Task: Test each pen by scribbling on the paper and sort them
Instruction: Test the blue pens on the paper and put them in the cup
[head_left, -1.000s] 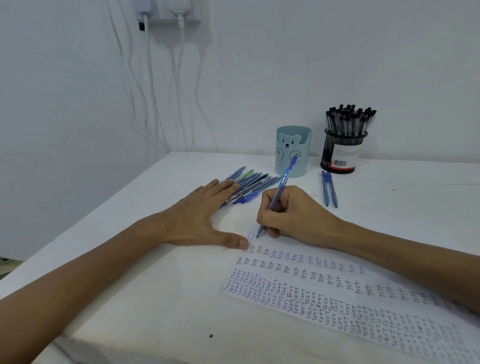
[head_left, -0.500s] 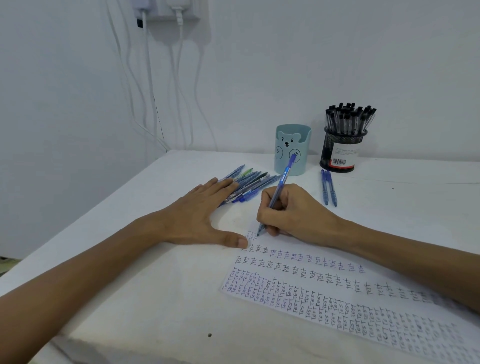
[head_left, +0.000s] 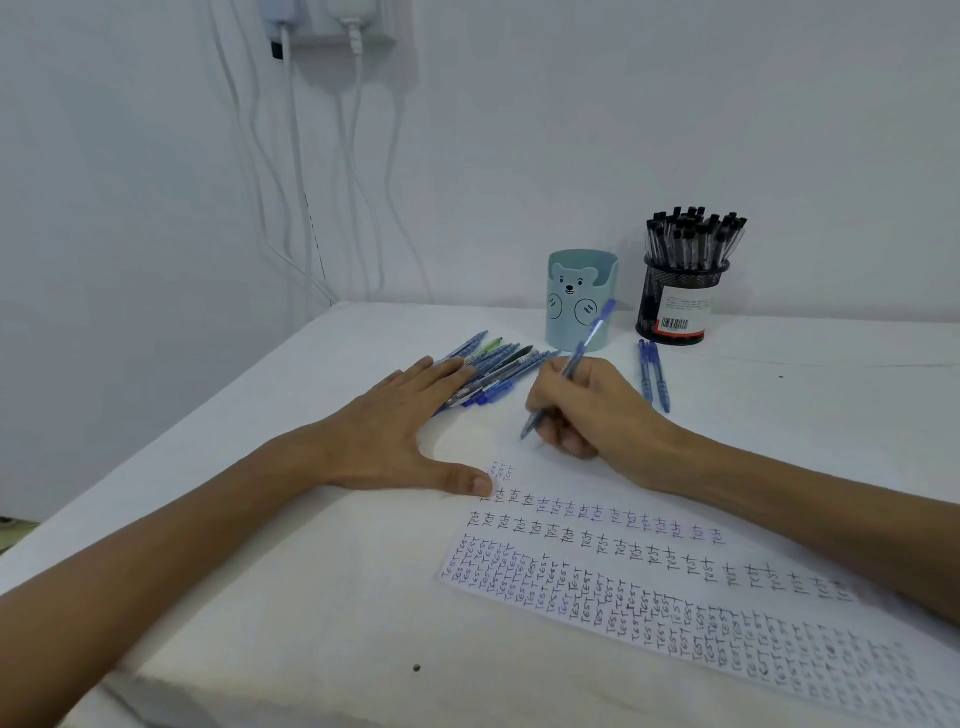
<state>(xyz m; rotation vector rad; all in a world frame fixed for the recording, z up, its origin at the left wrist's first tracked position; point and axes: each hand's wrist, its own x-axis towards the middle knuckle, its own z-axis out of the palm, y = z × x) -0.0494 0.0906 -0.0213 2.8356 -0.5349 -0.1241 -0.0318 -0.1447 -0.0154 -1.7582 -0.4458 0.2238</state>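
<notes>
A white sheet of paper (head_left: 597, 582) lies on the table, covered with rows of small "TEST" scribbles. My right hand (head_left: 597, 410) grips a blue pen (head_left: 587, 343) in a writing hold, its tip just above the paper's far left corner. My left hand (head_left: 395, 431) lies flat, thumb on the paper's edge, fingertips touching a fan of several blue pens (head_left: 493, 364). Two blue pens (head_left: 653, 374) lie side by side right of my right hand.
A light-blue bear cup (head_left: 581, 299) stands at the back. Beside it a black mesh holder (head_left: 680, 306) is full of black-capped pens. White cables (head_left: 296, 182) hang down the wall at the back left. The table's left edge (head_left: 171, 452) runs diagonally.
My right hand has moved the pen away from the fresh scribbles, up and to the right; its tip is off the writing. My left hand has stayed in place.
</notes>
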